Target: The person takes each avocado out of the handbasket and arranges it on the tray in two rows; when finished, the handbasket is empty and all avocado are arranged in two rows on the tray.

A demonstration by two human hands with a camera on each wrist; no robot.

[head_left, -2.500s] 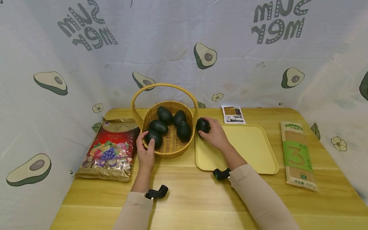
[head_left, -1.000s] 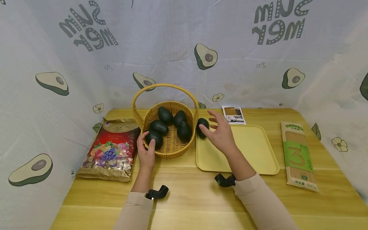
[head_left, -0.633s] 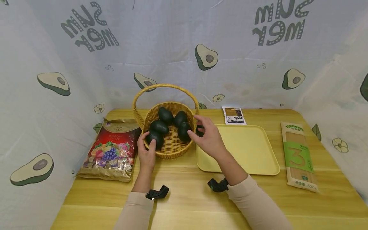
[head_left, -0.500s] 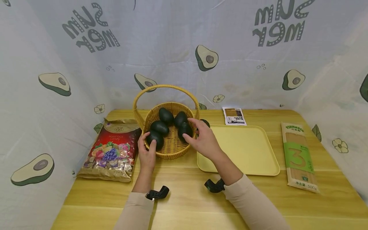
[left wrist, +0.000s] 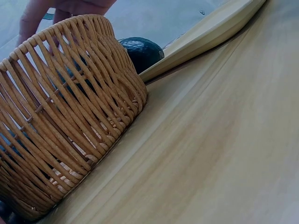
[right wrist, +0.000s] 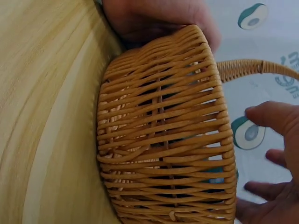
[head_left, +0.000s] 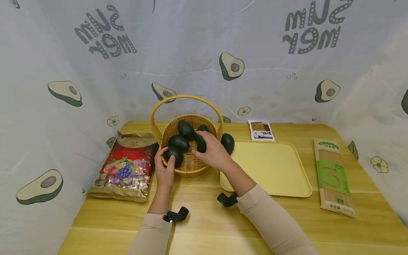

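Observation:
A yellow wicker basket (head_left: pixel 191 173) with a tall handle stands left of centre, several dark avocados (head_left: pixel 178 142) inside. My left hand (head_left: pixel 165 170) holds the basket's left rim, fingers outside and thumb over the edge beside the nearest avocado (head_left: pixel 173 156). Reaching over the right rim, my right hand (head_left: pixel 214 150) has its fingers spread around an avocado (head_left: pixel 200 144), partly hidden. In the right wrist view the right hand's fingers (right wrist: pixel 271 114) are apart above the rim. Another avocado (head_left: pixel 227 143) lies at the far left corner of the yellow tray (head_left: pixel 271 170).
Left of the basket lies a red and gold candy bag (head_left: pixel 125 166). A pack of noodles (head_left: pixel 334 177) lies right of the tray, and a small printed packet (head_left: pixel 261 130) behind it. A printed curtain (head_left: pixel 197 53) encloses the wooden table (head_left: pixel 204 226).
My right hand let go of the avocado at the tray's left corner, then moved left over the basket to an avocado inside. My left hand stays at the rim.

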